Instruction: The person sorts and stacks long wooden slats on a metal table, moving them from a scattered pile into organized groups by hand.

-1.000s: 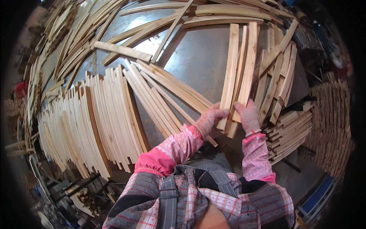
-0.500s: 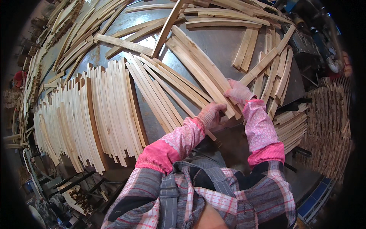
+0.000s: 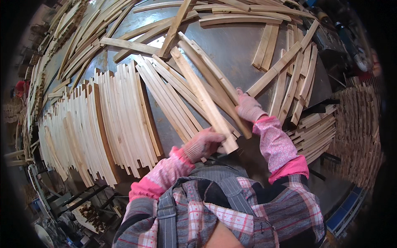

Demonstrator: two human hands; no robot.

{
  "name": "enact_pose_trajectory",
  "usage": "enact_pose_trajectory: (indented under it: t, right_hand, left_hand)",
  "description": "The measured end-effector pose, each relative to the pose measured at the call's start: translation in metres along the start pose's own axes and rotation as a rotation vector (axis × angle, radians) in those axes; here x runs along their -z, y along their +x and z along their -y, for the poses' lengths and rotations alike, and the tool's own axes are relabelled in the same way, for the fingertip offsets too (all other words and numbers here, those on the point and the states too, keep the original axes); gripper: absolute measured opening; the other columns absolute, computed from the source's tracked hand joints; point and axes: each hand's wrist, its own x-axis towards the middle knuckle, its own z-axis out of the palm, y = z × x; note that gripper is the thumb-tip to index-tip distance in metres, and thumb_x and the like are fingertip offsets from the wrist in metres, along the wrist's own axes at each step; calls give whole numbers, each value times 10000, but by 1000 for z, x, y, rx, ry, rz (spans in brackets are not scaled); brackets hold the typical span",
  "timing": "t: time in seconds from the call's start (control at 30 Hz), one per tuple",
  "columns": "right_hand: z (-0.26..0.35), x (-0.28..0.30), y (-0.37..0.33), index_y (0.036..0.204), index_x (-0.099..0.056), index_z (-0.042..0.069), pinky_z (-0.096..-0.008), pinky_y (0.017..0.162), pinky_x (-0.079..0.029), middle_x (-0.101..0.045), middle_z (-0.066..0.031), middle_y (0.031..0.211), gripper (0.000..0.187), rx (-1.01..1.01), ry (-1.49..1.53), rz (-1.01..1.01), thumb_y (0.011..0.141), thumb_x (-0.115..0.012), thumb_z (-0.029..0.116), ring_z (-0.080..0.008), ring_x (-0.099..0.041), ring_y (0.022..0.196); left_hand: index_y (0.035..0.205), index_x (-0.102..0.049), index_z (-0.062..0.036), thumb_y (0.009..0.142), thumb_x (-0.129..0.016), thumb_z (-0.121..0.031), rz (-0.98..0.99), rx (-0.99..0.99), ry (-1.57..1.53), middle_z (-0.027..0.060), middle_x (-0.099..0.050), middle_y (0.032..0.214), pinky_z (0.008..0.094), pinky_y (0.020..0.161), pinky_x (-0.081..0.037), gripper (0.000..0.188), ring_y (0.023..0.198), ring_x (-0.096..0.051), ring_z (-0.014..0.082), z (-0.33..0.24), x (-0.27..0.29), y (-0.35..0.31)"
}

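My left hand point(image 3: 204, 144), in a pale pink work glove, is closed around the near end of a flat wooden slat point(image 3: 202, 95). The slat lies at a slant, its far end reaching toward the middle of the metal table. My right hand point(image 3: 250, 107), gloved alike, grips the near end of another wooden slat point(image 3: 211, 65) to the right. Between the two lies a shadowed slat point(image 3: 231, 110), its near end past the table's edge. Left of my left hand, a fan of loose slats point(image 3: 165, 99) rests on the table.
A tight row of upright-edged slats point(image 3: 95, 124) fills the table's left. Crossing slats point(image 3: 240, 20) lie along the far side, and more point(image 3: 295, 78) at the right. Beyond the right edge stand a stack of slats point(image 3: 316, 134) and a large wood pile point(image 3: 359, 136).
My left hand has moved left and nearer, drawing one slat away from the others. My right hand has shifted slightly left with the slat beside it.
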Motion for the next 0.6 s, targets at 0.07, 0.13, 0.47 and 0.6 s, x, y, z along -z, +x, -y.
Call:
enact_pose_trajectory:
  t: [0.07, 0.13, 0.47, 0.6]
  right_hand:
    - [10, -13, -12, 1539, -287, 81, -468, 1084, -432, -543, -229, 1372, 741, -38, -25, 7, 900, -620, 256, -388, -531, 1279]
    - [12, -18, -18, 1565, -250, 109, -453, 1102, -415, -512, -189, 1421, 774, -92, -13, -15, 926, -624, 333, -366, -489, 1325]
    - [4, -43, -20, 1508, -425, 149, -427, 1117, -396, -519, -176, 1432, 659, -109, 340, -145, 919, -633, 362, -375, -493, 1320]
    - [7, -53, -27, 1475, -475, 135, -405, 1124, -396, -514, -167, 1445, 652, -86, 472, -118, 892, -664, 355, -348, -494, 1330]
  left_hand:
    - [1309, -515, 60, 841, -694, -76, -48, 16, 1, 185, -638, 1252, 447, 959, -566, 519, 1086, -674, 308, -1, 9, -33]
    - [1283, -515, 65, 800, -698, -45, -152, 3, 20, 184, -648, 1234, 426, 955, -569, 528, 1055, -683, 291, -2, 24, -64]
    - [1143, -667, 38, 750, -704, 45, -520, 193, 381, 106, -721, 957, 324, 772, -575, 395, 822, -704, 205, -24, 29, -158]
    - [1060, -682, 14, 827, -697, -21, -633, -87, 539, 61, -716, 949, 276, 705, -541, 236, 793, -668, 137, 10, 61, -159]
